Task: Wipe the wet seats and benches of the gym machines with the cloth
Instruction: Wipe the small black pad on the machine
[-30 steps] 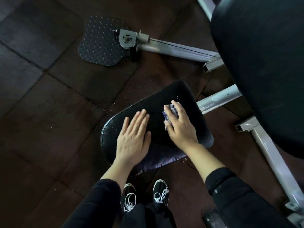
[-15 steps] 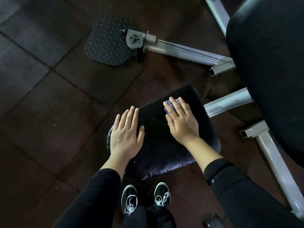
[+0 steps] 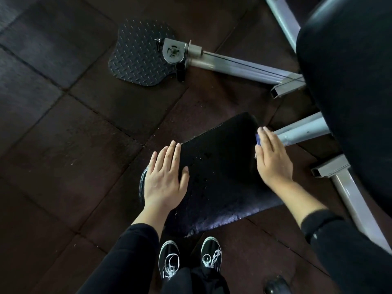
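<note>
Mid-wipe at frame centre: right hand (image 3: 273,160), fingers straight, pressing cloth (image 3: 258,139) on seat (image 3: 220,166) right edge, left hand (image 3: 165,179) flat, holding nothing; next, probably sweeping across remaining droplets.

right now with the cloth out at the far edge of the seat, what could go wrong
The cloth sits at the seat's far right edge under the right hand; another push might slip it off toward the grey frame tube. Droplets in the seat's middle could get missed. The left hand presses flat on wet vinyl and may slide.
</note>
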`<state>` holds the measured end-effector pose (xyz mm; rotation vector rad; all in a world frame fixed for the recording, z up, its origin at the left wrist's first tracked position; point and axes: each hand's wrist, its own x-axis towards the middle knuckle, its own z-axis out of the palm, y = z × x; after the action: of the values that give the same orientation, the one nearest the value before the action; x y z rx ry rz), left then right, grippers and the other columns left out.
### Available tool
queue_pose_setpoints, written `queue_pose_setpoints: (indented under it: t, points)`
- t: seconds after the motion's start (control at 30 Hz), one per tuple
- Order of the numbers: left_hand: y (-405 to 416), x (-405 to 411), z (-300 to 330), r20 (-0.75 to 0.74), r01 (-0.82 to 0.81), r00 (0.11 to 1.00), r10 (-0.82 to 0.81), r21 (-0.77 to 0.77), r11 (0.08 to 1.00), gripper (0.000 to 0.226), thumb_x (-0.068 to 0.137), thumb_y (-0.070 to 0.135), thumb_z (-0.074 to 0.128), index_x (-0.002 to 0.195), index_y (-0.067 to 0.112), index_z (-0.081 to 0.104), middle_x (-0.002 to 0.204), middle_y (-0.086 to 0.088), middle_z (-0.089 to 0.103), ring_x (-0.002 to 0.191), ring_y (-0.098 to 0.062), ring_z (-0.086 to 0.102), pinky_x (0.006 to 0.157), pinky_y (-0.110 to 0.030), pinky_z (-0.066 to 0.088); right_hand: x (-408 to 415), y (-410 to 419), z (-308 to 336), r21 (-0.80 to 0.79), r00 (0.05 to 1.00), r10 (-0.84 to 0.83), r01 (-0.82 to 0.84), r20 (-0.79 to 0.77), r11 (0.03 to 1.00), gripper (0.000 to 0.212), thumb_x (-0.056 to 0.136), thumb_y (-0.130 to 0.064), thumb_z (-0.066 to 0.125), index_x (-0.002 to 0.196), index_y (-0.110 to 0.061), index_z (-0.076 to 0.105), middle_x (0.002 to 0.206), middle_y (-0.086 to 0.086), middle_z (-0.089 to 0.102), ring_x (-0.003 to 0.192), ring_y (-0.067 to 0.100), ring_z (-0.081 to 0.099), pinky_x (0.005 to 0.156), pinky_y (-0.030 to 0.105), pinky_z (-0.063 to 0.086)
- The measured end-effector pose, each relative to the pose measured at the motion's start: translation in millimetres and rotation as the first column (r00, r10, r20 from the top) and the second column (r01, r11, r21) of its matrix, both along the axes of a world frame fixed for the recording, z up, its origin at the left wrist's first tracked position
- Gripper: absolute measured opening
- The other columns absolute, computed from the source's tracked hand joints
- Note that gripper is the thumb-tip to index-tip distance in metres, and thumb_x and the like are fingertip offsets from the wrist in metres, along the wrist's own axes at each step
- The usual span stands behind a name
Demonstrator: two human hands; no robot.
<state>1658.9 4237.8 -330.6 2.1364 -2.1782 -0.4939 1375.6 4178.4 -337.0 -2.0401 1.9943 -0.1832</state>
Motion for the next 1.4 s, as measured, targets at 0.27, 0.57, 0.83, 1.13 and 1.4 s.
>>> queue_pose_setpoints:
  t: [0.27,0.57,0.83,1.13,1.4]
  points:
    - [-0.6,0.8,1.0,0.008,-0.004,1.000,0.004,0.001,1.000,0.063,0.096,0.043,0.027,0.151,0.011,0.028,0.157,-0.004,0.028,0.144,-0.021,0.027,0.120,-0.039,0.012,81.6,-3.6,-3.2,-0.049,0.957,0.284,-0.287,-0.059,0.957,0.048,0.098,-0.030,0.033,0.143,-0.015,0.040,0.149,0.005,0.039,0.140,0.030,0.030,0.115,0.044,0.020]
    - [0.6,-0.3,0.9,0.023,0.001,1.000,-0.001,-0.009,1.000,0.063,0.097,0.043,0.028,0.151,0.011,0.029,0.156,-0.005,0.029,0.143,-0.021,0.028,0.119,-0.039,0.012,21.7,-57.8,-7.2,-0.034,0.982,0.175,-0.178,-0.073,0.983,0.051,0.097,-0.030,0.026,0.141,-0.008,0.042,0.146,0.012,0.042,0.138,0.034,0.031,0.114,0.048,0.026]
    - [1.0,-0.2,-0.8,0.020,-0.006,1.000,0.006,-0.021,1.000,0.063,0.097,0.042,0.029,0.150,0.010,0.030,0.156,-0.006,0.031,0.142,-0.023,0.030,0.119,-0.040,0.014,78.8,12.9,0.5,-0.010,0.971,0.227,-0.228,-0.070,0.974,0.051,0.099,-0.032,0.027,0.145,-0.014,0.036,0.152,0.006,0.034,0.142,0.031,0.025,0.115,0.044,0.019]
    - [0.6,-0.3,-0.9,0.011,-0.002,1.000,0.002,-0.022,1.000,0.063,0.096,0.043,0.028,0.150,0.011,0.030,0.156,-0.005,0.030,0.143,-0.022,0.029,0.119,-0.041,0.016,71.6,-72.6,-3.9,0.039,0.977,0.203,-0.201,-0.070,0.979,0.056,0.096,-0.038,0.021,0.145,-0.016,0.035,0.155,0.006,0.026,0.145,0.028,0.015,0.117,0.041,0.007]
    - [2.5,2.6,-3.1,-0.004,-0.012,1.000,0.011,-0.027,1.000,0.063,0.096,0.043,0.030,0.150,0.012,0.032,0.155,-0.005,0.032,0.141,-0.023,0.033,0.116,-0.042,0.024,66.7,-9.8,-3.5,-0.015,0.987,0.147,-0.148,-0.064,0.989,0.056,0.096,-0.035,0.026,0.147,-0.011,0.032,0.154,0.009,0.029,0.143,0.033,0.021,0.116,0.047,0.019]
